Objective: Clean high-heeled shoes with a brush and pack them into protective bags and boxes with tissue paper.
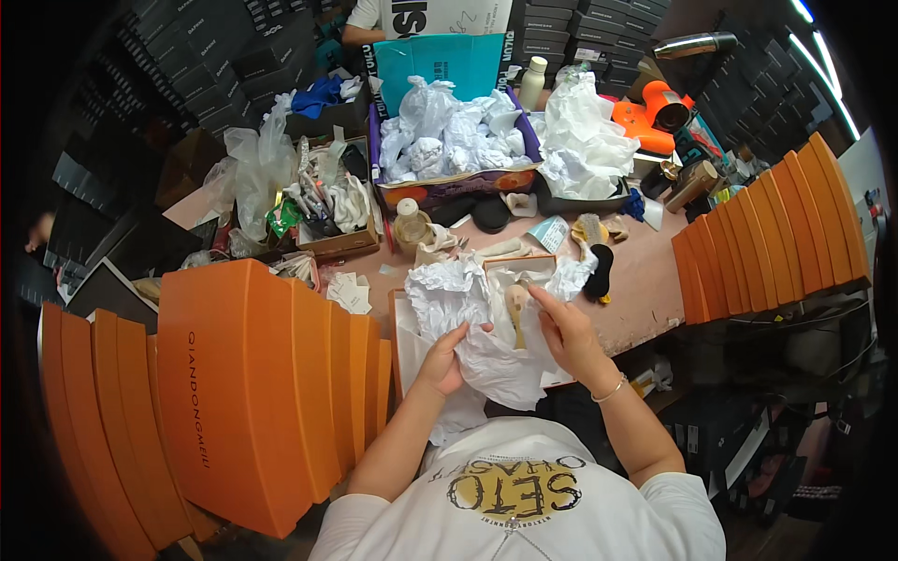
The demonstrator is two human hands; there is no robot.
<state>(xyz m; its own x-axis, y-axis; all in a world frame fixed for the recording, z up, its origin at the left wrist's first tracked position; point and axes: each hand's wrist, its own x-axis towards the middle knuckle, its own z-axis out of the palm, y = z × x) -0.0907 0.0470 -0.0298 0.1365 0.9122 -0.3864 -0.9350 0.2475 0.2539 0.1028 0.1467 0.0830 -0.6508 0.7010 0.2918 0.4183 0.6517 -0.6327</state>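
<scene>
In front of me lies an open shoebox [400,327] with an orange edge and a white inside. Crumpled white tissue paper [500,374] spills over its near side. My left hand [443,363] grips this paper, thumb on top. A slim beige piece, perhaps a shoe [516,304], lies among the paper in the box. Right beside it is my right hand [567,338], index finger stretched toward its far end and the fingers apart. More white paper [449,290] is bunched at the box's left, and paper partly covers the beige piece.
Stacks of orange boxes stand at left [224,393] and right [776,243]. Behind are a bin of crumpled paper [454,178], a carton of small supplies [341,245], a bottle of liquid [410,226], a brush [589,227] and an orange heat-gun-like tool [645,120]. Another person's arm [360,35] shows at the back.
</scene>
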